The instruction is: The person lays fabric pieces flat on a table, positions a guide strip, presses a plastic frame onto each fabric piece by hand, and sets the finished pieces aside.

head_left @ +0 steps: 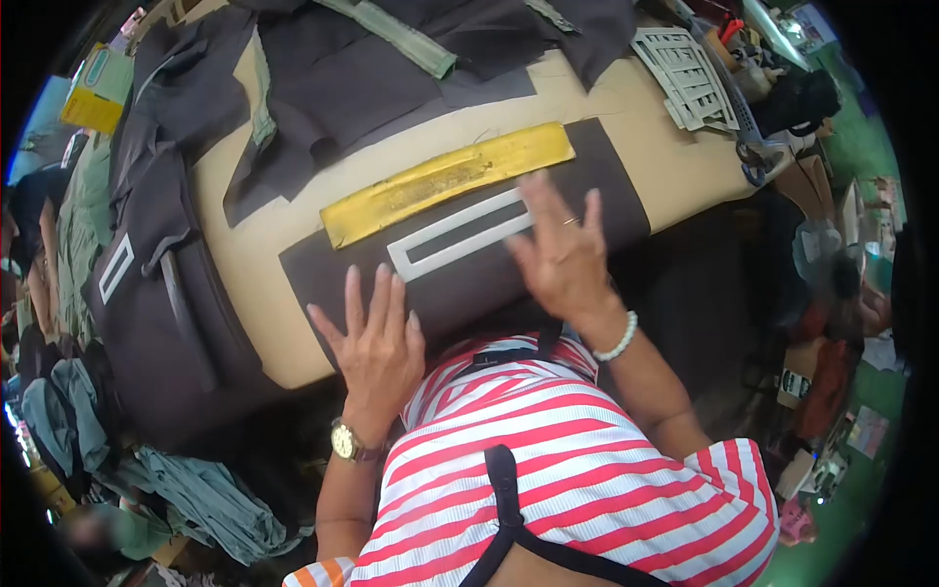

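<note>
A white rectangular frame with a long slot lies flat on a dark fabric panel. My right hand, fingers spread, is over the right end of this frame and hides it. Flat on the panel's lower left part rests my left hand, its fingers stretched out just below the frame's left end. Along the panel's far edge lies a worn yellow strip, slightly tilted and parallel to the frame. Neither hand is closed around anything.
Dark fabric pieces with greenish strips cover the far side of the tan table. To the left lies another dark piece with a smaller white frame. White slotted templates and scissors are at the right edge.
</note>
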`<action>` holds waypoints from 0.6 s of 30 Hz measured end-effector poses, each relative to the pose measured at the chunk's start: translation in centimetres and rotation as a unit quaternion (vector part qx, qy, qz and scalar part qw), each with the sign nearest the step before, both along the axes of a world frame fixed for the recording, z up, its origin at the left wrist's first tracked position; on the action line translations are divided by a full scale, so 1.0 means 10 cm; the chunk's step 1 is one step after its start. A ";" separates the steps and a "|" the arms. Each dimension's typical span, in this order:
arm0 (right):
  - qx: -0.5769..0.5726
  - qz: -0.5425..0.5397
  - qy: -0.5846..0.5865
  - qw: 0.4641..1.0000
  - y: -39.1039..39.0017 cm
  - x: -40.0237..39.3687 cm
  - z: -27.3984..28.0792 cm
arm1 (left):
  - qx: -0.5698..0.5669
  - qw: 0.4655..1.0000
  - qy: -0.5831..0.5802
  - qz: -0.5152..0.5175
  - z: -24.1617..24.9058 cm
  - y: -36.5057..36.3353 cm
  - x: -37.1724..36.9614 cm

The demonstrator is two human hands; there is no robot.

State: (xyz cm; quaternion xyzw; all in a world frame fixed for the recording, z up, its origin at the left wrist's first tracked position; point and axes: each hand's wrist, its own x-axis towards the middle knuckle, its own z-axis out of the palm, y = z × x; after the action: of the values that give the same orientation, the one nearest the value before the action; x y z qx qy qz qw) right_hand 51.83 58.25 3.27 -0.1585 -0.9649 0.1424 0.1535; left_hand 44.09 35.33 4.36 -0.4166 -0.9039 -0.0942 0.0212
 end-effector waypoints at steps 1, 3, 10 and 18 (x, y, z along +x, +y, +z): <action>0.035 -0.037 0.002 0.999 0.17 0.05 -0.02 | 0.001 1.000 -0.011 0.006 0.02 -0.05 0.00; 0.071 -0.093 -0.014 0.993 0.41 0.00 0.05 | 0.007 0.999 -0.028 0.022 0.07 -0.13 -0.04; 0.078 0.147 0.076 0.983 0.27 -0.64 0.01 | 0.075 0.977 0.009 0.197 -0.20 0.04 -0.23; 0.058 -0.023 0.055 0.997 0.92 0.20 0.11 | 0.056 0.974 -0.023 0.219 -0.20 0.05 -0.23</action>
State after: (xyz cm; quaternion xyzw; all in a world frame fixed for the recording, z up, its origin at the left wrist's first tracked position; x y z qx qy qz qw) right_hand 53.80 67.47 4.37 -0.1637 -0.9577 0.0914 0.2181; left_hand 41.75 35.86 2.33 -0.2041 -0.9668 -0.1472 0.0440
